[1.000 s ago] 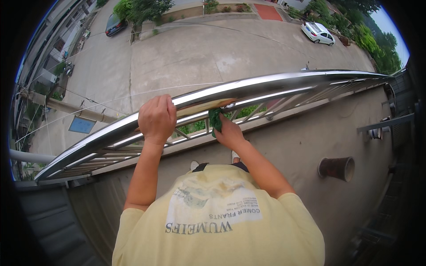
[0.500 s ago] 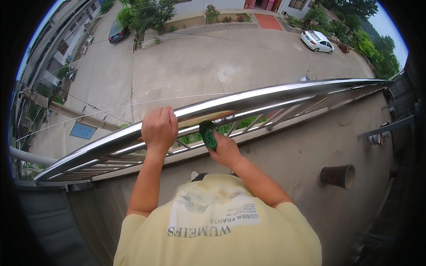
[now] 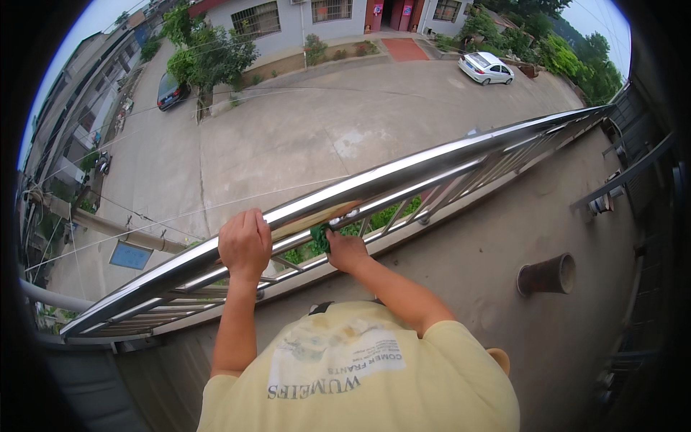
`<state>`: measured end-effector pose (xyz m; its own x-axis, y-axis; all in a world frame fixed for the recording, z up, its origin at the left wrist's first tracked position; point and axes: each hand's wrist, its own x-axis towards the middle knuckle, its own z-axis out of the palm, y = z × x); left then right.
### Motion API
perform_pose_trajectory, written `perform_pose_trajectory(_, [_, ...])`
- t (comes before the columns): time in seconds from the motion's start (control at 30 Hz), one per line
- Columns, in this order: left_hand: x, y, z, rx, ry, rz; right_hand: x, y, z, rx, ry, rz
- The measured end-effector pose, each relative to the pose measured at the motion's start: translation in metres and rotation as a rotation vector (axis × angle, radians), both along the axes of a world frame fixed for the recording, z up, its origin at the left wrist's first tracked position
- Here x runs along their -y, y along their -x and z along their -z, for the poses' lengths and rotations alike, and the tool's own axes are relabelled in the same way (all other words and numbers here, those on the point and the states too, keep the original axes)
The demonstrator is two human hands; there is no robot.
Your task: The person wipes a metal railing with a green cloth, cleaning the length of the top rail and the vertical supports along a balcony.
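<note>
A shiny metal railing (image 3: 403,164) slants across the view, with a thick top tube and thinner bars below. My left hand (image 3: 245,245) is closed over the top tube, fingers wrapped on its far side. Lower and to the right, my right hand (image 3: 347,250) grips a crumpled dark green cloth (image 3: 322,236). The cloth lies against the thinner bar (image 3: 436,180) just under the top tube. Part of the cloth and the right fingertips are hidden.
A brown, rusty-looking cylindrical pot (image 3: 541,276) stands on the concrete balcony floor (image 3: 461,281) to the right. Beyond the railing lies a paved yard (image 3: 252,151) far below, with a white car (image 3: 486,68), a dark car (image 3: 171,91) and a tree (image 3: 209,61). Wires cross outside.
My view has tilted up, showing more of the house across the yard. My right hand and the cloth have shifted slightly along the bar, and the cloth looks more bunched. My left hand keeps its hold.
</note>
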<state>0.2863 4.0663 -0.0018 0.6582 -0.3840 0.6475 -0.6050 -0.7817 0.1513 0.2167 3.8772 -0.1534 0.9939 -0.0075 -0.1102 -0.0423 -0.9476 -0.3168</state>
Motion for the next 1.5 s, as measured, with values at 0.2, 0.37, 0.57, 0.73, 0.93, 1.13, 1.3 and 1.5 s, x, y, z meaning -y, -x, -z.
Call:
perform_pose_trajectory(0.2, [-0.005, 0.001, 0.001, 0.007, 0.013, -0.005, 0.030, 0.014, 0.003, 0.020, -0.041, -0.031])
perform_pose_trajectory(0.37, [-0.007, 0.004, -0.002, -0.044, -0.025, -0.025, 0.088, 0.055, 0.017, 0.096, -0.217, 0.257])
perform_pose_trajectory(0.57, [-0.007, 0.003, -0.001, -0.041, -0.038, -0.061, 0.181, 0.071, 0.048, 0.332, -1.342, 1.034])
perform_pose_trajectory(0.73, [-0.007, 0.000, -0.001, -0.033, -0.038, -0.043, 0.197, 0.029, -0.006, 0.229, -1.797, 1.010])
perform_pose_trajectory(0.93, [-0.005, -0.002, -0.002, -0.039, -0.009, -0.015, 0.085, -0.007, 0.008, 0.112, -1.411, 0.967])
perform_pose_trajectory(1.13, [-0.021, 0.004, -0.011, -0.114, 0.162, 0.150, 0.031, 0.024, -0.004, 0.128, -1.726, 0.975])
perform_pose_trajectory(1.3, [-0.085, 0.004, -0.023, -0.058, 0.373, 0.234, 0.046, 0.026, -0.023, 0.031, -2.271, 0.887])
perform_pose_trajectory(1.5, [-0.194, -0.015, -0.020, -0.187, 0.352, -0.107, 0.020, -0.016, 0.015, 0.232, -2.484, 1.090])
